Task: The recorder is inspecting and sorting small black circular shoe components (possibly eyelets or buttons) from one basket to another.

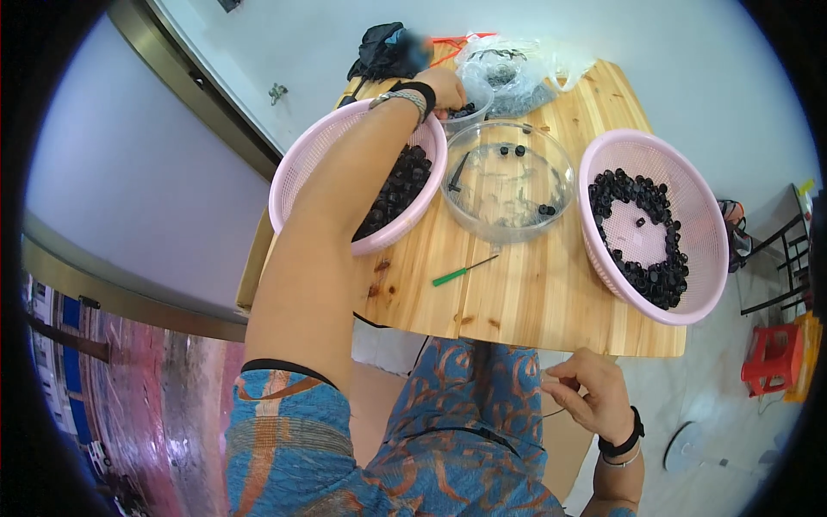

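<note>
My left hand (442,89) reaches across to a small clear tub (479,110) of small black parts at the far side of the table. Its fingertips dip at the tub's rim and are mostly hidden, so their grip does not show. My left forearm passes over a pink basket (289,177) heaped with black parts (401,191). Just off the table's front edge, my right hand (593,392) is held with thumb and forefinger brought close together in a pinch; anything between them is too small to make out.
A round clear container (508,226) with a few black pieces stands mid-table. At right is another pink basket (708,233) with black parts. A green-handled screwdriver (452,277) lies near the front. Plastic bags (525,99) and a black bag (376,53) sit at the back; a red stool (769,358) stands right.
</note>
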Demonstrator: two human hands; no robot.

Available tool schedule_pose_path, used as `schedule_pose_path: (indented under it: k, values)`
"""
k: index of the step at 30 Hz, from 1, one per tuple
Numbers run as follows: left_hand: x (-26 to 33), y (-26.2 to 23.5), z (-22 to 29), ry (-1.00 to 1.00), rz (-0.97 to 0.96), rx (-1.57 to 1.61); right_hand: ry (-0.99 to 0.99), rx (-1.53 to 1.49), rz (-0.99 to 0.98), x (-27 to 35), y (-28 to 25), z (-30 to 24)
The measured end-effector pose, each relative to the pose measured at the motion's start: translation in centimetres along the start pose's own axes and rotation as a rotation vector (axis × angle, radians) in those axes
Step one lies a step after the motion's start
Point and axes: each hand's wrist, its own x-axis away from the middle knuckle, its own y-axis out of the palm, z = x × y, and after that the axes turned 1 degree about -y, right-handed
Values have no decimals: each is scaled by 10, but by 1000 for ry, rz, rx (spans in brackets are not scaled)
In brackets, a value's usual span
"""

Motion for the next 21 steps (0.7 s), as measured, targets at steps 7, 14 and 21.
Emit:
schedule_pose_path:
  k: [7, 14, 21]
  values:
    - [62, -21, 3, 264, 147, 768, -202, 285, 62, -52, -18, -41]
    - [211, -19, 43, 409, 93, 1079, -273, 691, 18, -170, -21, -51]
    - [341, 52, 36, 242, -29, 1327, -13, 992, -137, -259, 16, 2]
